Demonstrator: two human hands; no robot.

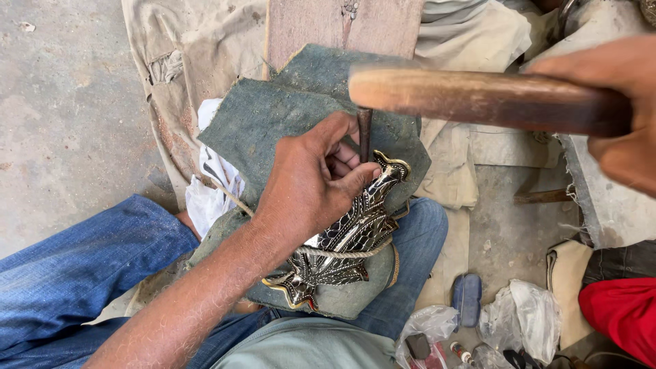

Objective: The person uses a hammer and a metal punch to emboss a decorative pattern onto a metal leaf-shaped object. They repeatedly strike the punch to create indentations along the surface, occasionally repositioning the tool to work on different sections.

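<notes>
Fingers (342, 158) of the left hand (311, 181) were pinched closed around a thin dark punch (364, 133), holding it upright with its tip on the ornate metal piece (355, 232). That piece, black and silver with a gold edge, lay on a grey-green padded block (287, 109) across the person's jeans-clad lap (82, 266), tied down by a cord (342, 254). The right hand (625, 109) was wrapped tight around a wooden mallet handle (478, 99), held level just above the punch's top. Plastic bags (523, 318) lay on the concrete floor (61, 102) nearby.
</notes>
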